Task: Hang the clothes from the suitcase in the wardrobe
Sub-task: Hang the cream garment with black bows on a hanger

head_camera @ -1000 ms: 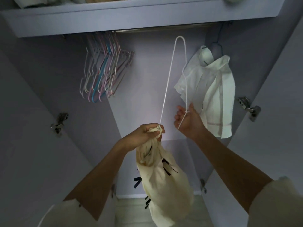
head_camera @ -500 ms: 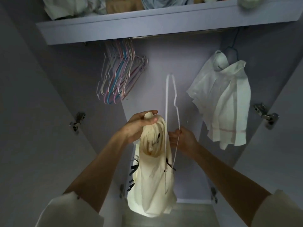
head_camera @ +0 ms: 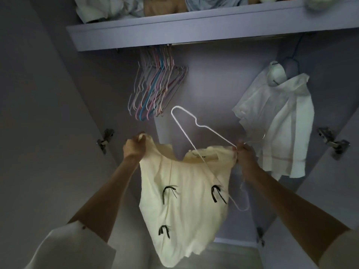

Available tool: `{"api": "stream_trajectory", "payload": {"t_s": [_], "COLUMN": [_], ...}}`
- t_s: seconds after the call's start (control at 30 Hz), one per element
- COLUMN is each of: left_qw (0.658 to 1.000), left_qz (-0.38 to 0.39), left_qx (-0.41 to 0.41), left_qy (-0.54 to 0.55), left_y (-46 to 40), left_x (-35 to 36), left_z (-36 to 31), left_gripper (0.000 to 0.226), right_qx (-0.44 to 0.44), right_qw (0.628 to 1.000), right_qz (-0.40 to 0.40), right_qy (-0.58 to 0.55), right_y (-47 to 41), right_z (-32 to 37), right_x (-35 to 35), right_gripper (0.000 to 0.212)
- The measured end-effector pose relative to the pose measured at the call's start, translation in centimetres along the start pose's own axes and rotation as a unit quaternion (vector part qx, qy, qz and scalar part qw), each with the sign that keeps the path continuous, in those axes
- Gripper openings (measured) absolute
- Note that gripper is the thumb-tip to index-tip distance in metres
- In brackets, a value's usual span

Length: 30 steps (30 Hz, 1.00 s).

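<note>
Spreading cream top (head_camera: 180,191) wide now, L hand (head_camera: 134,147) & R hand (head_camera: 243,153); hanger (head_camera: 202,126) tilted.

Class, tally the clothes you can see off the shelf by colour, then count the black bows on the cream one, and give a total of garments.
Cream top with black bows, held up by the left hand and right hand: 1
White garment hanging on the wardrobe rail: 1
Total garments: 2
Black bows on the cream top: 3
</note>
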<state>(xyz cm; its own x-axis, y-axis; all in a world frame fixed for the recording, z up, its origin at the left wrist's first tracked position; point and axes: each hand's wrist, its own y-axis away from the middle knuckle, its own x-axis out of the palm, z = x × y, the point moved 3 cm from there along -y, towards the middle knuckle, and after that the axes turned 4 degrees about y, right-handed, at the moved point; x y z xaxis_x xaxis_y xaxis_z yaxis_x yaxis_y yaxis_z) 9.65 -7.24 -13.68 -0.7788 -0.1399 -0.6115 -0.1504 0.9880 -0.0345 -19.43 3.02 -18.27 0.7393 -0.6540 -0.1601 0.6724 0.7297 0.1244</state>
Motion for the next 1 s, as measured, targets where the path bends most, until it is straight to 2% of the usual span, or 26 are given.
{"api": "stream_trajectory", "payload": {"t_s": [0.03, 0.1, 0.17, 0.3, 0.4, 0.47, 0.53, 0.6, 0.67, 0.77, 0.83, 0.9, 0.93, 1.0], "left_qw": [1.0, 0.986, 0.945, 0.92, 0.908, 0.915, 0.954, 0.966, 0.958, 0.956, 0.959, 0.949, 0.935, 0.871], "left_qz": [0.012, 0.044, 0.078, 0.108, 0.188, 0.241, 0.229, 0.202, 0.217, 0.218, 0.211, 0.24, 0.261, 0.246], "left_qx": [-0.003, -0.022, -0.039, -0.007, 0.018, 0.025, 0.081, 0.158, 0.186, 0.155, 0.169, 0.203, 0.218, 0.253], "left_qy": [0.019, 0.16, 0.314, 0.376, 0.375, 0.323, 0.178, 0.035, 0.038, 0.119, 0.086, -0.011, -0.1, -0.342], "left_y": [0.1, 0.9, 1.8, 2.1, 2.4, 2.8, 2.9, 3.2, 3.5, 3.5, 3.0, 3.0, 3.3, 4.2], "left_x": [0.0, 0.3, 0.5, 0.6, 0.8, 1.4, 1.9, 2.4, 2.7, 2.2, 2.0, 2.1, 2.3, 2.5], "left_z": [0.0, -0.1, 0.1, -0.2, -1.4, -1.9, -2.4, -2.7, -2.5, -2.6, -2.8, -3.1, -3.2, -3.4], "left_gripper": [0.032, 0.025, 0.029, 0.031, 0.03, 0.029, 0.027, 0.031, 0.033, 0.029, 0.028, 0.032, 0.039, 0.046], "right_qx": [-0.024, -0.066, -0.086, -0.13, -0.134, -0.139, -0.133, -0.122, -0.121, -0.121, -0.127, -0.133, -0.134, -0.135], "right_qw": [0.999, 0.991, 0.976, 0.957, 0.956, 0.96, 0.962, 0.963, 0.964, 0.964, 0.964, 0.966, 0.967, 0.966], "right_qz": [0.017, 0.035, 0.058, 0.064, 0.066, 0.073, 0.089, 0.103, 0.114, 0.139, 0.142, 0.129, 0.121, 0.114], "right_qy": [0.027, 0.11, 0.189, 0.251, 0.253, 0.231, 0.223, 0.216, 0.209, 0.191, 0.184, 0.18, 0.18, 0.189], "right_y": [0.5, 1.6, 2.4, 1.7, 1.3, 1.6, 1.8, 2.0, 2.1, 2.4, 2.5, 2.4, 2.4, 2.4], "right_z": [0.4, 1.3, 1.8, 0.6, 0.2, 0.5, 0.5, 0.4, 0.3, 0.7, 0.9, 1.1, 1.0, 0.8], "right_x": [-0.2, -0.4, -0.4, 0.4, 1.1, 1.8, 2.3, 2.7, 2.9, 3.2, 3.2, 3.2, 3.3, 3.5], "right_gripper": [0.043, 0.044, 0.044, 0.036, 0.03, 0.034, 0.035, 0.032, 0.03, 0.028, 0.026, 0.029, 0.032, 0.037]}}
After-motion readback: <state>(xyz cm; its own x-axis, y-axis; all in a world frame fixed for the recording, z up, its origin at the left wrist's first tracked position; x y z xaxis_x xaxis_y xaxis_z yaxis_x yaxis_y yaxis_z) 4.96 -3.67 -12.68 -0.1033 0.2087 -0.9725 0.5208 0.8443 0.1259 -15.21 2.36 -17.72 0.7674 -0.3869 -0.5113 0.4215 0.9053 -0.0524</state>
